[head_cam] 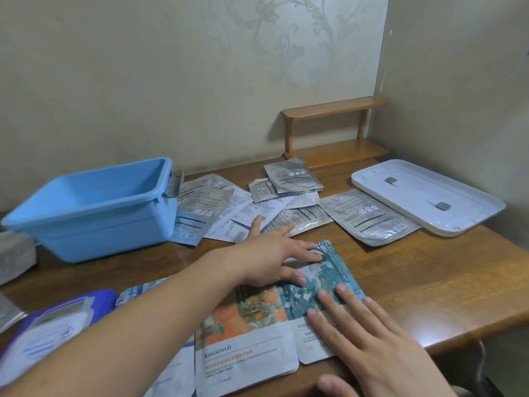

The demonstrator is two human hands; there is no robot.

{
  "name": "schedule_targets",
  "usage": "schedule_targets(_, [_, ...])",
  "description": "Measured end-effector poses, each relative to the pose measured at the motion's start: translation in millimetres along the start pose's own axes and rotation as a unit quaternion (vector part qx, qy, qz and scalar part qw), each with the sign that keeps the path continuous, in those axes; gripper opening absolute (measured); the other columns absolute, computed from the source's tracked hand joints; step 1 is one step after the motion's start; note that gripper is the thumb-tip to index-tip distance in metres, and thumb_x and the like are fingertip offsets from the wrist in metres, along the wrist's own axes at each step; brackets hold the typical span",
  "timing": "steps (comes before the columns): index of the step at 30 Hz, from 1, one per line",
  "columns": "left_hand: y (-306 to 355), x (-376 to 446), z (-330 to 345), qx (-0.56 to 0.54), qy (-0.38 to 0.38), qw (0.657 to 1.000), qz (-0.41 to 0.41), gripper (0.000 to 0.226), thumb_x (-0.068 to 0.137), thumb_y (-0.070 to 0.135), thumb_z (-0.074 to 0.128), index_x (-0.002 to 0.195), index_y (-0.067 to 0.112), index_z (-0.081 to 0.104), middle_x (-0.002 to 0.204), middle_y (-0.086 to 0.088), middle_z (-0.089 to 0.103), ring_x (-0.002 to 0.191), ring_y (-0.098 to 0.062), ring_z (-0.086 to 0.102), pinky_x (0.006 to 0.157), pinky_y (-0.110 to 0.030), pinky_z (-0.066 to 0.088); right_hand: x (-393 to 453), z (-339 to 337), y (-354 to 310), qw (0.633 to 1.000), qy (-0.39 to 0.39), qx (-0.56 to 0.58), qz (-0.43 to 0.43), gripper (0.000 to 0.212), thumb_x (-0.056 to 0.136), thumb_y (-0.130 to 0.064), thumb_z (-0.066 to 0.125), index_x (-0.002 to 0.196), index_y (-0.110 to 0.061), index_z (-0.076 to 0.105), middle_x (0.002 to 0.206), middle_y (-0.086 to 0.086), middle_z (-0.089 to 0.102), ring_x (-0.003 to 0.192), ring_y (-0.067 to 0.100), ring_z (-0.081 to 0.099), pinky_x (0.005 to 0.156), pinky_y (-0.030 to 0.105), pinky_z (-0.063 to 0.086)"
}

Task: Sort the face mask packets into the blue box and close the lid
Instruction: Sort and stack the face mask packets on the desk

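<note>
While sorting has barely begun: blue box (94,207) sits empty, back left.
Packets: silver sachets (289,204) strewn mid-table; teal packet (320,279) nearest.
Hands: left hand (274,253) and right hand (369,336) flat on it, gripping nothing.
Lid: white lid (429,196) off, far right.

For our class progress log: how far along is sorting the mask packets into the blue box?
Done: nothing visibly; the blue box looks empty. In hand: the left hand and right hand press flat on a teal packet. Left: silver packets lie scattered, and the white lid lies apart.
</note>
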State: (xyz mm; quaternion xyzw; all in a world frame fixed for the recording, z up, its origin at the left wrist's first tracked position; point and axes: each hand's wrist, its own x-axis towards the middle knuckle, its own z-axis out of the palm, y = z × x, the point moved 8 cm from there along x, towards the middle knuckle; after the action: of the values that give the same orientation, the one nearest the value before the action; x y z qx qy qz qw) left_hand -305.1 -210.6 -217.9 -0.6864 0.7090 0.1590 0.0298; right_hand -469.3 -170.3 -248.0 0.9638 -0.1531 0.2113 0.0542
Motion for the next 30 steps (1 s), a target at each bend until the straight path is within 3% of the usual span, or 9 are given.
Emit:
schedule_targets(4, [-2, 0, -1, -0.006, -0.001, 1.000, -0.001, 0.056, 0.091, 0.050, 0.059, 0.142, 0.054, 0.035, 0.155, 0.032, 0.022, 0.148, -0.006, -0.015, 0.108, -0.065, -0.025, -2, 10, 3, 0.998, 0.007, -0.061, -0.026, 0.057, 0.100, -0.058, 0.021, 0.143, -0.025, 0.041, 0.144, 0.005, 0.051, 0.138, 0.027, 0.032, 0.109, 0.037, 0.016])
schedule_targets(8, [-11, -12, -13, 0.010, 0.055, 0.998, 0.003, 0.054, 0.096, 0.050, 0.052, 0.146, 0.047, 0.034, 0.161, 0.020, 0.016, 0.149, -0.003, -0.009, 0.118, -0.048, -0.015, 7, 6, 0, 0.995, 0.060, -0.083, -0.015, 0.051, 0.097, -0.055, 0.029, 0.146, -0.039, 0.030, 0.147, -0.003, 0.039, 0.135, 0.020, 0.029, 0.108, 0.037, 0.020])
schedule_targets(12, [-67, -33, -25, -0.007, 0.112, 0.987, -0.113, 0.056, 0.097, 0.055, 0.045, 0.150, 0.041, 0.030, 0.165, 0.011, 0.005, 0.151, -0.011, -0.003, 0.123, -0.042, 0.004, 17, 21, 2, 0.990, 0.086, -0.107, 0.025, 0.049, 0.098, -0.052, 0.033, 0.143, -0.032, 0.037, 0.150, -0.009, 0.035, 0.146, 0.011, 0.019, 0.115, 0.034, 0.018])
schedule_targets(15, [-102, -44, -15, 0.005, 0.067, 0.981, -0.181, 0.056, 0.099, 0.058, 0.037, 0.151, 0.046, 0.023, 0.165, 0.011, -0.004, 0.151, -0.016, -0.008, 0.122, -0.048, 0.002, 23, 25, 7, 0.987, 0.099, -0.126, -0.027, 0.053, 0.104, -0.041, 0.022, 0.154, -0.026, 0.015, 0.162, -0.004, 0.011, 0.150, 0.013, 0.007, 0.120, 0.032, 0.008])
schedule_targets(18, [-114, -49, -2, -0.053, 0.037, 0.979, -0.191, 0.052, 0.099, 0.060, 0.030, 0.150, 0.050, 0.022, 0.164, 0.013, -0.005, 0.151, -0.016, -0.012, 0.121, -0.052, 0.000, 53, -1, 13, 0.996, -0.003, -0.041, -0.074, 0.055, 0.099, -0.061, 0.022, 0.146, -0.036, 0.034, 0.152, -0.014, 0.034, 0.144, 0.013, 0.024, 0.114, 0.029, 0.015])
schedule_targets(20, [-115, -50, 1, -0.062, 0.027, 0.980, -0.187, 0.051, 0.100, 0.060, 0.028, 0.150, 0.050, 0.022, 0.164, 0.015, -0.006, 0.150, -0.014, -0.015, 0.120, -0.054, -0.006, 88, -22, 21, 0.996, -0.079, -0.016, -0.047, 0.064, 0.091, -0.075, 0.022, 0.144, -0.041, 0.038, 0.149, -0.017, 0.039, 0.141, 0.009, 0.033, 0.112, 0.028, 0.028])
schedule_targets(22, [-115, -51, 0, -0.073, 0.021, 0.979, -0.187, 0.050, 0.100, 0.059, 0.028, 0.149, 0.050, 0.026, 0.163, 0.016, -0.005, 0.150, -0.013, -0.016, 0.118, -0.056, -0.011, 130, -27, 37, 0.993, -0.107, 0.038, 0.026, 0.063, 0.088, -0.078, 0.017, 0.144, -0.052, 0.031, 0.152, -0.030, 0.021, 0.143, -0.002, 0.020, 0.115, 0.025, 0.024])
schedule_targets(24, [-115, -52, -4, -0.076, 0.013, 0.980, -0.181, 0.049, 0.100, 0.059, 0.030, 0.148, 0.050, 0.029, 0.163, 0.017, -0.003, 0.150, -0.012, -0.015, 0.117, -0.057, -0.012, 164, -7, 58, 0.984, -0.157, 0.054, 0.071, 0.062, 0.090, -0.073, 0.025, 0.147, -0.049, 0.025, 0.156, -0.027, 0.012, 0.146, 0.000, 0.011, 0.115, 0.023, 0.020])
schedule_targets(30, [-116, -59, -10, -0.097, -0.015, 0.986, -0.138, 0.045, 0.098, 0.057, 0.042, 0.142, 0.050, 0.041, 0.162, 0.019, 0.006, 0.151, -0.010, -0.005, 0.122, -0.050, 0.004, 217, 77, 104, 0.953, -0.284, 0.049, 0.088, 0.066, 0.088, -0.075, 0.023, 0.148, -0.054, 0.008, 0.161, -0.018, -0.007, 0.149, 0.014, -0.010, 0.121, 0.050, 0.002])
